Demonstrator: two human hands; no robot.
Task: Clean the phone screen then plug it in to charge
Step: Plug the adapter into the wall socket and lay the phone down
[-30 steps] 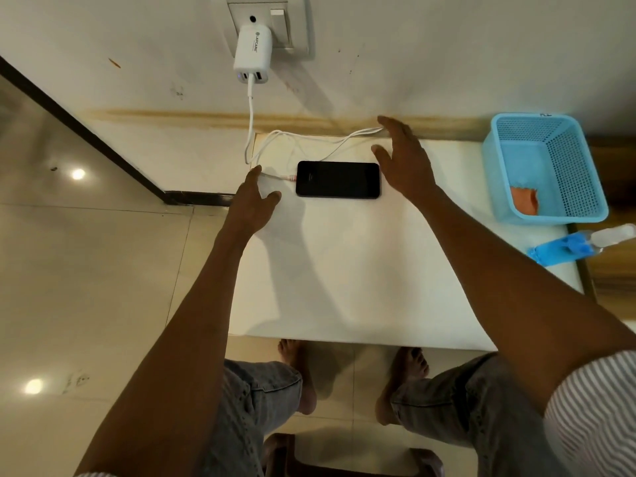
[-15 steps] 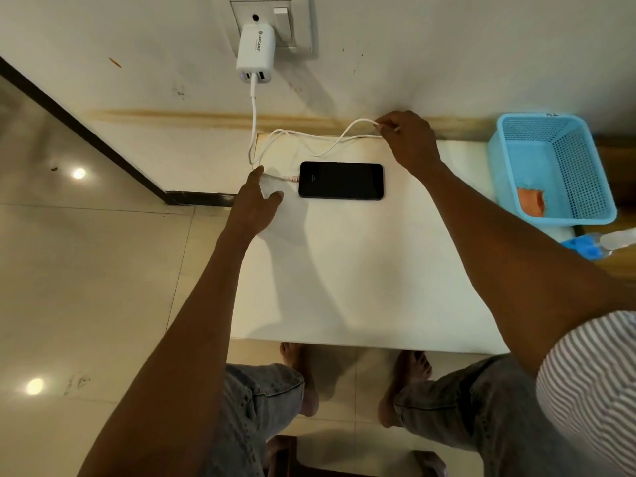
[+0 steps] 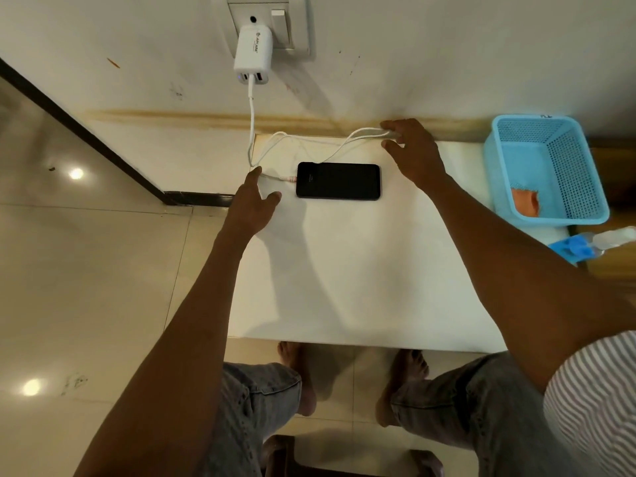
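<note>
A black phone [image 3: 338, 181] lies face up at the back of the white table [image 3: 361, 277], its screen dimly lit. A white cable [image 3: 311, 141] runs from the white wall charger [image 3: 253, 53] down to the table, loops along the back edge and is plugged into the phone's left end. My right hand [image 3: 413, 151] pinches the cable loop at the table's back edge, right of the phone. My left hand [image 3: 254, 204] rests flat at the table's left edge, fingers apart, fingertip touching the cable beside the plug.
A light blue plastic basket [image 3: 564, 215] stands at the table's back right with an orange cloth [image 3: 525, 201] inside. A spray bottle with a blue head [image 3: 578, 247] lies in front of it. The wall socket plate [image 3: 275, 22] is above the table; tiled floor lies left.
My right hand went from hovering open beside the phone to the back edge and closed its fingers on the cable loop. The left hand and phone stayed where they were.
</note>
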